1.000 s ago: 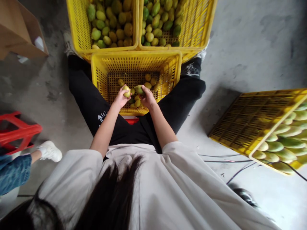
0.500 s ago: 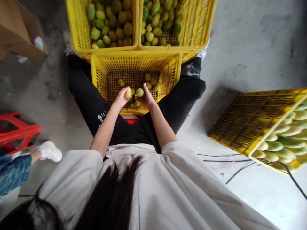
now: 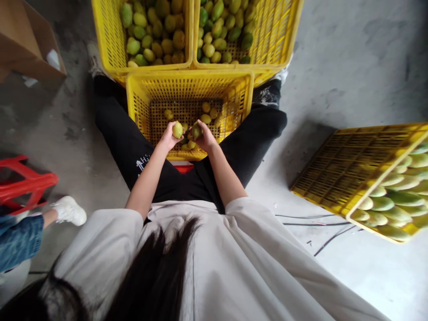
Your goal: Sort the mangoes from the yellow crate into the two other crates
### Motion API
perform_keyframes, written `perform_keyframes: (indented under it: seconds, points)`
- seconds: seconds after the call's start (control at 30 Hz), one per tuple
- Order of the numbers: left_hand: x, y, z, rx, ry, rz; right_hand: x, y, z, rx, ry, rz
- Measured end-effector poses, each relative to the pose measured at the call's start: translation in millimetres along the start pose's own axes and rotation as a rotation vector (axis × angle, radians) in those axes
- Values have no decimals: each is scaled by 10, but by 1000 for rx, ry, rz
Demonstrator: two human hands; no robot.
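My left hand [image 3: 170, 137] is closed round a yellow-green lemon [image 3: 177, 130], its thumb along the fruit's side. Close beside it, my right hand [image 3: 205, 137] grips a darker green lemon [image 3: 196, 131], partly covered by the fingers. Both hands are above the near part of a yellow plastic crate [image 3: 190, 76] between my legs. Several more lemons lie scattered on its slatted floor, among them a yellowish lemon [image 3: 206, 119] right of my right hand and a spotted lemon [image 3: 168, 114] at the left. The hands partly hide other fruit below them.
Beyond stand a left yellow crate [image 3: 110, 40] and a right yellow crate [image 3: 274, 35], both holding many green and yellow lemons. At right, another crate [image 3: 321, 169] holds long pale-green fruit, with cables [image 3: 312, 224] nearby. A red stool [image 3: 30, 183], another person's shoe [image 3: 69, 210] and a cardboard box [image 3: 30, 35] are at left.
Both lemons have been turned in my hands. The one in my right hand now shows a darker side and sits more upright. My hands have barely shifted; the crates stay put.
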State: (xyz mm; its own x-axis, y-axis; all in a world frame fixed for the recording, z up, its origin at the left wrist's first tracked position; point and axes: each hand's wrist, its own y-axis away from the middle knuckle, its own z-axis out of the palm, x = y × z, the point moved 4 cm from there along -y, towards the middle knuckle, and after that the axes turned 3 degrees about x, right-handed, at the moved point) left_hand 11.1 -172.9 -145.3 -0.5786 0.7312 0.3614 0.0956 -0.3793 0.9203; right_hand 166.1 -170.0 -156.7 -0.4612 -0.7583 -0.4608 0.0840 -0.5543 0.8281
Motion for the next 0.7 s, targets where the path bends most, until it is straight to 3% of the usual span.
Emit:
perform_keyframes:
  seconds: [0.17, 0.33, 0.5, 0.7]
  points:
    - [4, -29, -7, -33, -31, -19, 6, -44, -18, 22, -10, 55]
    - [-7, -30, -34, -48, -70, 51, 26, -73, -63, 53, -37, 36]
    - [14, -62, -81, -2, -62, 148, 86, -154, -121, 102, -12, -49]
    - [39, -119, -117, 24, -39, 137, 141, -301, -225, 175, 18, -129]
